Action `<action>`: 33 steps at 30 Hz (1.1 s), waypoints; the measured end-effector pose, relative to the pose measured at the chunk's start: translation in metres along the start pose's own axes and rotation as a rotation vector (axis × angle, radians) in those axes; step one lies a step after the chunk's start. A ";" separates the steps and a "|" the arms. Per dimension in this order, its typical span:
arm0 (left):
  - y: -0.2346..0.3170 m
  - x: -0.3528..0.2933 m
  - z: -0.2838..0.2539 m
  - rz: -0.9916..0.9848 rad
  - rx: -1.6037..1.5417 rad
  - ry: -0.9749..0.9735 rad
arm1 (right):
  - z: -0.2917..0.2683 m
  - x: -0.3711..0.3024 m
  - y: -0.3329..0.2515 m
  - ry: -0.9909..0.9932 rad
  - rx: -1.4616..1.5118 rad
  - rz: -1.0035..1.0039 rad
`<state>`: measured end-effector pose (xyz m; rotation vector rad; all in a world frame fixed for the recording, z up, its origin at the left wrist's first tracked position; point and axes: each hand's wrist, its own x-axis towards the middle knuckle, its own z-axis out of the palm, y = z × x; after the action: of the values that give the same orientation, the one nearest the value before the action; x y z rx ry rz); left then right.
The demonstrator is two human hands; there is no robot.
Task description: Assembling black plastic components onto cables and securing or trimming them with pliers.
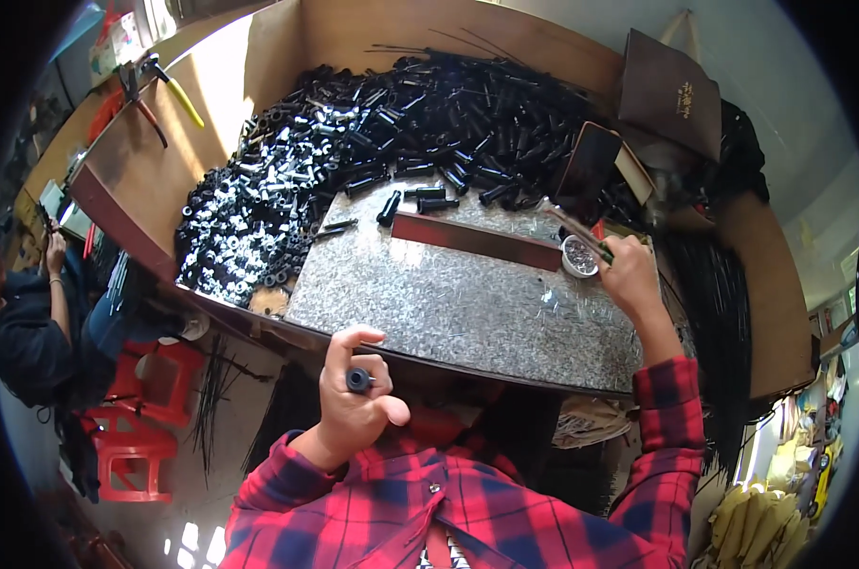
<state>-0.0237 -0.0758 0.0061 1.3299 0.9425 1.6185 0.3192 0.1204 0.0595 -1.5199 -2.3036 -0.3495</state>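
My left hand (352,403) is in front of the table's near edge, its curled fingers round a black cylindrical part (357,380) whose round, hollow end shows. The index finger and thumb stand away from it. On the right, my right hand (630,273) is closed on a long slim metal tool (581,232) with a greenish handle end; its exact kind is unclear. Right beside that hand is a small white cup (566,266) holding tiny metal pieces. A long reddish-brown bar (477,244) lies across the speckled tabletop (448,308). Several black tubular parts (429,204) lie behind the bar.
A large heap of black parts (448,114) and shiny small fittings (259,190) fills the back and left, inside wooden walls (136,175). Pliers (143,104) hang at left. A phone-like dark slab (591,159) leans at right. Another person (36,322) sits left, near red stools (136,450).
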 end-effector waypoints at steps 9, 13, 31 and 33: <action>0.002 -0.001 -0.003 -0.055 -0.024 0.105 | 0.020 0.017 -0.015 -0.248 -0.133 0.027; 0.000 -0.001 -0.004 -0.037 -0.012 0.081 | 0.022 0.021 -0.016 -0.242 -0.100 0.010; -0.007 0.007 0.024 -0.030 0.196 -0.043 | -0.020 -0.029 -0.156 -0.248 1.575 0.277; -0.006 0.009 0.029 0.004 0.222 -0.020 | -0.010 -0.042 -0.176 -0.285 1.734 0.174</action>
<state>0.0046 -0.0634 0.0087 1.4945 1.1343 1.5343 0.1741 0.0131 0.0490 -0.7068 -1.4791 1.5482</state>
